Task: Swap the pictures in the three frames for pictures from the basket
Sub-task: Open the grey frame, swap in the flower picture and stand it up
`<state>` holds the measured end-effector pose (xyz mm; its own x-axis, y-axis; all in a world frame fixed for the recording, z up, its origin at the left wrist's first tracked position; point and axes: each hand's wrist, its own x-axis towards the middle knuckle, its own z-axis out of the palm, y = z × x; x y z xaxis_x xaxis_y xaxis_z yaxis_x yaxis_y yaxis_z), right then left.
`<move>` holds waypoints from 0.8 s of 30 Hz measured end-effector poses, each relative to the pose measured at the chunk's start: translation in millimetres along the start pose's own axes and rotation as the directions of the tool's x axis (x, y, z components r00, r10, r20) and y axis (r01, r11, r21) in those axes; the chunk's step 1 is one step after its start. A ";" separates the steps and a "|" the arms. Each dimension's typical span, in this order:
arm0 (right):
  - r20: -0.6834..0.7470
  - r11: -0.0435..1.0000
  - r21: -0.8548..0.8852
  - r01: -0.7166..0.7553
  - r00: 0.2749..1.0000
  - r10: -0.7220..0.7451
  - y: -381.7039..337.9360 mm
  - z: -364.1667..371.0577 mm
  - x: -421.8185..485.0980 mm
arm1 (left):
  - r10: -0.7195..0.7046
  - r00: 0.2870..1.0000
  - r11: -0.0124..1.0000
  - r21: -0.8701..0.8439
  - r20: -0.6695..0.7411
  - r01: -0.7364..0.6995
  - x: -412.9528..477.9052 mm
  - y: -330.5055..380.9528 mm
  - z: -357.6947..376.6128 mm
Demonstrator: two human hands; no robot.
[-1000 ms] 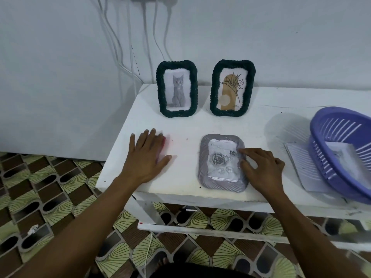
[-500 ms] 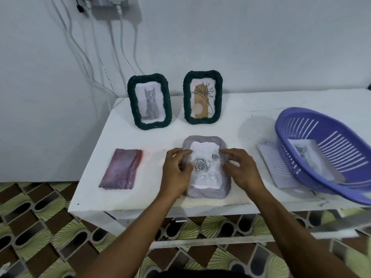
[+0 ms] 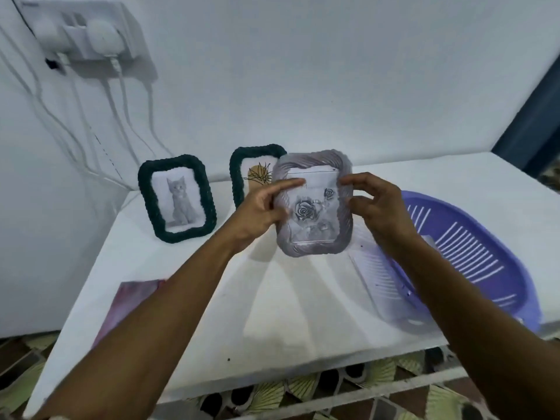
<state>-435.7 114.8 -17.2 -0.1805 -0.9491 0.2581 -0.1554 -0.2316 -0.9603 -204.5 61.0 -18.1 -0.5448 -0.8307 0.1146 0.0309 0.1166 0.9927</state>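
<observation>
A grey picture frame point(image 3: 315, 249) is held upright above the white worktop point(image 3: 288, 313), its long axis vertical and its rose picture point(image 3: 306, 212) facing the person. The left hand point(image 3: 260, 207) pinches its 9 o'clock edge; the right hand point(image 3: 378, 204), fingers curled, grips its 3 o'clock edge. A purple basket point(image 3: 472, 253) lies at 4 o'clock.

Grey frame point(image 3: 315, 250), rose picture point(image 3: 309, 210) inside, upright at centre. Cat frame point(image 3: 177, 163) and plant frame point(image 3: 239, 168) stand centre-left. Purple basket point(image 3: 485, 237), right.
</observation>
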 end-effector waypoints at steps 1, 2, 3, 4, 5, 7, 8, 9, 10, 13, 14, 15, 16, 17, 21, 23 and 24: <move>0.004 0.999 -0.032 0.025 1.000 -0.025 3.7 -7.9 13.0 | 0.014 1.000 1.000 0.022 -0.005 -0.014 15.0 -1.5 1.4; 0.016 0.996 -0.067 0.056 0.998 -0.055 8.6 -15.3 26.1 | 0.030 0.999 0.999 0.044 -0.019 -0.029 29.2 -3.4 3.9; 0.031 0.990 -0.102 0.094 0.995 -0.091 15.5 -21.9 37.6 | 0.045 0.998 0.997 0.070 -0.042 -0.042 41.4 -5.9 6.9; 0.032 0.982 -0.145 0.120 0.993 -0.117 21.6 -29.2 48.8 | 0.056 0.997 0.995 0.090 -0.062 -0.050 55.1 -6.8 11.1; 0.027 0.975 -0.181 0.126 0.992 -0.123 28.5 -35.6 58.6 | 0.055 0.995 0.994 0.097 -0.081 -0.047 67.2 -8.2 14.8; 0.000 0.968 -0.230 0.098 0.995 -0.100 37.7 -46.5 75.1 | 0.044 0.994 0.995 0.092 -0.103 -0.034 90.3 -12.5 21.7; -0.013 0.964 -0.254 0.081 0.996 -0.087 40.6 -50.1 81.9 | 0.041 0.993 0.996 0.085 -0.112 -0.032 99.1 -14.8 24.3; -0.017 0.956 -0.284 0.074 0.996 -0.083 44.4 -54.4 89.3 | 0.043 0.992 0.997 0.076 -0.119 -0.034 107.8 -17.8 26.7; -0.018 0.943 -0.325 0.068 0.997 -0.078 47.2 -58.2 95.6 | 0.042 0.991 0.997 0.069 -0.125 -0.033 115.9 -21.5 28.5; -0.026 0.913 -0.406 0.047 0.998 -0.063 55.9 -69.1 112.2 | 0.021 0.990 0.998 0.065 -0.142 -0.012 135.5 -32.1 36.2; -0.022 0.906 -0.422 0.039 0.998 -0.053 57.7 -71.6 116.0 | 0.014 0.989 0.998 0.063 -0.149 -0.005 140.1 -35.8 38.7; -0.012 0.900 -0.435 0.037 0.999 -0.047 60.3 -74.4 119.4 | 0.005 0.988 0.998 0.062 -0.155 0.004 144.2 -40.3 40.5; 0.001 0.895 -0.445 0.037 0.999 -0.041 62.4 -76.5 121.9 | -0.002 0.987 0.998 0.064 -0.160 0.013 147.7 -45.0 41.8; 0.014 0.890 -0.455 0.039 0.999 -0.036 64.4 -78.1 123.5 | -0.008 0.986 0.998 0.068 -0.165 0.019 150.8 -49.6 41.9; 0.059 0.876 -0.481 0.045 0.998 -0.018 74.6 -81.6 127.4 | -0.022 0.986 0.996 0.085 -0.166 0.037 163.6 -57.0 39.5; 0.068 0.856 -0.513 0.056 0.997 -0.024 79.0 -81.9 129.6 | -0.031 0.987 0.996 0.083 -0.159 0.044 168.1 -57.5 37.6; 0.077 0.841 -0.538 0.062 0.997 -0.024 79.9 -82.3 130.6 | -0.038 0.987 0.996 0.076 -0.159 0.051 169.1 -59.1 36.4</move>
<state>-551.6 -10.1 -51.5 -0.1013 -0.9569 0.2721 -0.6642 -0.1385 -0.7346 -329.0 -66.5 -58.8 -0.4057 -0.9104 0.0812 -0.0603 0.1153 0.9915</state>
